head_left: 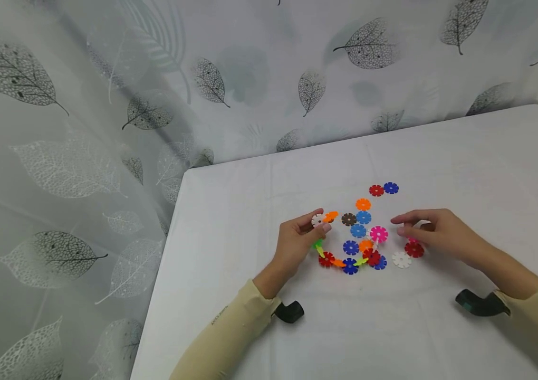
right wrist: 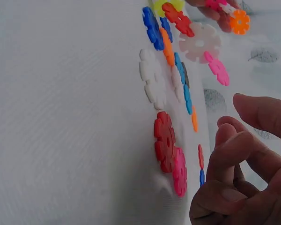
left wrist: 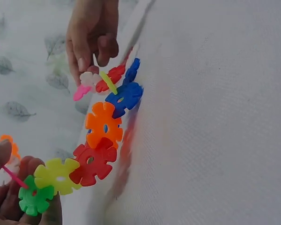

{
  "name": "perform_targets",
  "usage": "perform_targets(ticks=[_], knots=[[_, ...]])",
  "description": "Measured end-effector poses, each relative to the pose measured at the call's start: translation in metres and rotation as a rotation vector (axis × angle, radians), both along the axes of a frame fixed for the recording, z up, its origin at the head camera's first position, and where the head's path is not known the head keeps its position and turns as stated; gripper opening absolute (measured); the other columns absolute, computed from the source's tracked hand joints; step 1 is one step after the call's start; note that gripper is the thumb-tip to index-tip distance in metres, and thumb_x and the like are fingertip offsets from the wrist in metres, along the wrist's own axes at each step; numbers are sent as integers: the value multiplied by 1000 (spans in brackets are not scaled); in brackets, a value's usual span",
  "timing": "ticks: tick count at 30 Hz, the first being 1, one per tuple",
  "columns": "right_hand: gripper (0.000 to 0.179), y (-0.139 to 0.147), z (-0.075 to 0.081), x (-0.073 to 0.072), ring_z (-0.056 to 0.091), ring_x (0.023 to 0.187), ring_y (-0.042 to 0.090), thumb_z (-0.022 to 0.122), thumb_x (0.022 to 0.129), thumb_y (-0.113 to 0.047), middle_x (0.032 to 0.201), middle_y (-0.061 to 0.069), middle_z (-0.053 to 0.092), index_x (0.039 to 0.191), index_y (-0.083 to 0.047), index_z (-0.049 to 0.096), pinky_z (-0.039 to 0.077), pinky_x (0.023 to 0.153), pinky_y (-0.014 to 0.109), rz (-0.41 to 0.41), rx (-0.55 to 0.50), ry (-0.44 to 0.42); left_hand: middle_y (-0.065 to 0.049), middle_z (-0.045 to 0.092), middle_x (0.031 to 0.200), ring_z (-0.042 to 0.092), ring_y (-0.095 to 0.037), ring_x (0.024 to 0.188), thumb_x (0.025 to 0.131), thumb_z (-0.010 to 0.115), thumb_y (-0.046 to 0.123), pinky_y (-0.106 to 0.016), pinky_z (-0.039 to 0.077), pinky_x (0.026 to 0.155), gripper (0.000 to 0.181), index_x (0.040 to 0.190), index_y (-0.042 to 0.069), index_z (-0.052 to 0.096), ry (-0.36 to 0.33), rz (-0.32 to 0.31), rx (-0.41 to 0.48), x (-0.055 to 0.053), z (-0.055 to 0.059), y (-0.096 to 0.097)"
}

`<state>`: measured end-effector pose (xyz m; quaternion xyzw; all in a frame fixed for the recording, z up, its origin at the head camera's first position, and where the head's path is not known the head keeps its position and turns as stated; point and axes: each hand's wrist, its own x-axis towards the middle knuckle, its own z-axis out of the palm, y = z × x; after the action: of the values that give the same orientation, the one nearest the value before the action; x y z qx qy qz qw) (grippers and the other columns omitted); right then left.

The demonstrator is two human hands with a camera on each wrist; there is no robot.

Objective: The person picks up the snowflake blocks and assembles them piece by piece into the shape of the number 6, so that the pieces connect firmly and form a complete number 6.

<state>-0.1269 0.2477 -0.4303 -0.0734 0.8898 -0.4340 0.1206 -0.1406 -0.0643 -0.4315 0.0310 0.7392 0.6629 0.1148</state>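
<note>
My left hand [head_left: 291, 243] pinches one end of a curved chain of slotted plastic flower discs. Near its fingers are a white disc [head_left: 318, 220], an orange disc [head_left: 330, 216] and a green disc [left wrist: 36, 195]. From there the chain runs through yellow, a red disc [left wrist: 92, 161], orange and a blue disc [left wrist: 125, 99] to a pink disc [right wrist: 217, 69] at the far end. Just right of that end hovers my right hand [head_left: 440, 231], fingers loosely bent and holding nothing. A loose red disc [head_left: 414, 249] and pink disc [right wrist: 180, 172] lie beneath it.
More loose discs lie on the white-covered table [head_left: 231, 221]: a white disc [head_left: 401, 259], a brown disc [head_left: 349, 219], light blue ones, an orange disc [head_left: 363, 204], and a red disc [head_left: 376, 190] beside a blue disc [head_left: 391, 188]. A leaf-patterned curtain [head_left: 259, 79] hangs behind.
</note>
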Motion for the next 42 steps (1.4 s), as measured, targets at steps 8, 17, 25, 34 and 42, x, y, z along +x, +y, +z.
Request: perform_targets(ticks=[8, 17, 25, 34, 42], knots=[[39, 5, -5, 5, 59, 76, 17, 81, 87, -26, 100, 3, 69, 120, -7, 73, 50, 57, 25, 136, 66, 33, -7, 77, 102, 70, -21, 92, 96, 71, 16, -29, 54, 92, 32, 127, 7, 71, -86, -56, 19, -4, -2, -3], [46, 2, -3, 9, 57, 81, 16, 94, 68, -35, 90, -6, 62, 105, -15, 77, 52, 60, 25, 238, 186, 29, -7, 77, 102, 70, -20, 104, 96, 71, 17, -30, 52, 96, 30, 125, 8, 73, -121, -64, 10, -5, -1, -5], [46, -6, 1, 11, 57, 78, 16, 97, 63, -30, 86, -5, 61, 98, -17, 71, 53, 61, 26, 288, 178, -42, -4, 77, 99, 69, -13, 104, 93, 75, 21, -34, 48, 102, 29, 122, 14, 76, -131, -68, -5, -4, 4, -4], [28, -16, 6, 19, 60, 72, 13, 91, 75, -31, 80, -8, 63, 90, -23, 69, 53, 61, 25, 393, 69, -49, -1, 76, 102, 68, -16, 99, 91, 78, 19, -29, 55, 88, 28, 119, 18, 78, -102, -88, 5, -1, 9, -1], [27, -17, 15, 19, 65, 69, 14, 87, 81, -28, 81, -4, 67, 95, -16, 68, 56, 61, 29, 417, -78, -78, -3, 74, 102, 63, -17, 92, 91, 78, 17, -25, 53, 76, 28, 119, 17, 78, -47, -158, 29, -1, 10, -2]])
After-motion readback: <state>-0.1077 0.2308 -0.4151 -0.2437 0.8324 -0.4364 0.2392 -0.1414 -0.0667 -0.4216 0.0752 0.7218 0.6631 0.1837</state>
